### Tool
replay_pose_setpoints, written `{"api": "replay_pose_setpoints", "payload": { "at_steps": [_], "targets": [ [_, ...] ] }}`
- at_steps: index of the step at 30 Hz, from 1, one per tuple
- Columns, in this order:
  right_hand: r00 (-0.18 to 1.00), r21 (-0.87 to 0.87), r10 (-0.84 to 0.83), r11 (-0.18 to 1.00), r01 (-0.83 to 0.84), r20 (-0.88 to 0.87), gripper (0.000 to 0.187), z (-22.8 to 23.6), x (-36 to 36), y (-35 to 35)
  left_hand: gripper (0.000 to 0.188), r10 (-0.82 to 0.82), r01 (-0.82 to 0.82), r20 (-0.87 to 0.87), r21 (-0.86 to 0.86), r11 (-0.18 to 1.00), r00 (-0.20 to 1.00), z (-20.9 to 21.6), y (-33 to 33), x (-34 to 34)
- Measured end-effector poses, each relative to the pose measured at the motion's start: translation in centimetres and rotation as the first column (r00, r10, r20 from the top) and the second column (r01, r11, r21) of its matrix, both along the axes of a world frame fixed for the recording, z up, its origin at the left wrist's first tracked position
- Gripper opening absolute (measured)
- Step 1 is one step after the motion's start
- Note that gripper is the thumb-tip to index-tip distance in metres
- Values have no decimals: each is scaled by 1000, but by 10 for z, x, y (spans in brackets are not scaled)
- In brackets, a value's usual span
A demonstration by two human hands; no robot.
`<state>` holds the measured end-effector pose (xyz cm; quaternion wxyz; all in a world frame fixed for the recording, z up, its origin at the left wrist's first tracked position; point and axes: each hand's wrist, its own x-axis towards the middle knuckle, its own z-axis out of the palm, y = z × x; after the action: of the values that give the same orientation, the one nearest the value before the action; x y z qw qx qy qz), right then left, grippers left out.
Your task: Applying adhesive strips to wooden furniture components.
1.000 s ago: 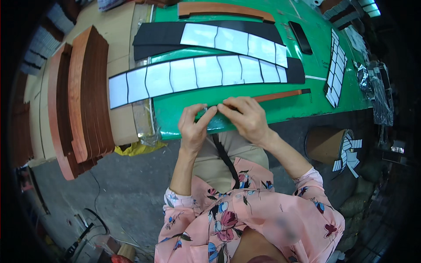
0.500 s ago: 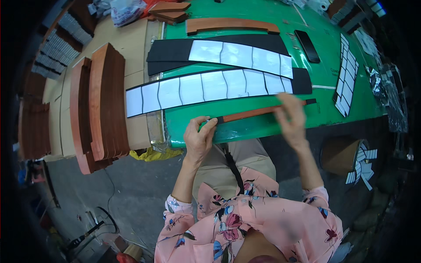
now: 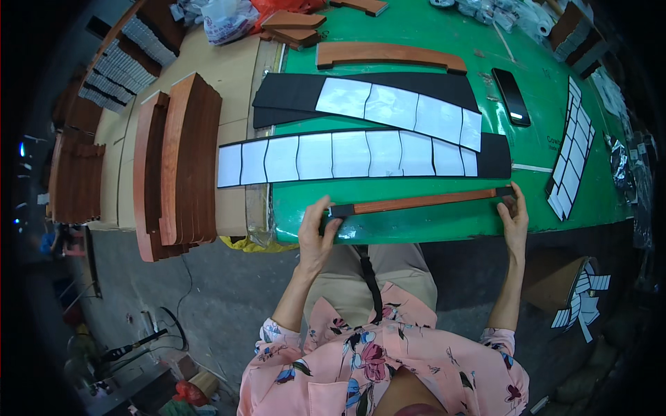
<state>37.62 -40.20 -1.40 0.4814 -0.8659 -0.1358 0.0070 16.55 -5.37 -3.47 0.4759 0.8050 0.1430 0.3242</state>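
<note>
Currently, my left hand pinches the slat by its black left end, and my right hand grips its black right end between thumb and fingers. It runs left to right over the near part of the green bench, just nearer than the white strip. Farther right lies a phone; at left sits a wood stack.

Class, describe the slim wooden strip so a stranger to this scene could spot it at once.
Start at the green tabletop and move to its near edge. There a slim reddish-brown strip runs crosswise. Unlike the stacked wooden pieces farther left, it has the left hand at one black end and the right hand at the other.
</note>
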Motion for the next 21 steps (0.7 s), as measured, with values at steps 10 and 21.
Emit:
{"api": "replay_pose_setpoints", "payload": {
  "at_steps": [10,21],
  "targets": [
    [985,162,-70,982,96,-160,35,-13,18,0,32,45,-46,-230,0,999,972,30,5,11],
    [903,450,13,870,202,-429,21,15,2,-17,49,-312,29,-340,-634,773,887,55,13,-21]
  ]
}}
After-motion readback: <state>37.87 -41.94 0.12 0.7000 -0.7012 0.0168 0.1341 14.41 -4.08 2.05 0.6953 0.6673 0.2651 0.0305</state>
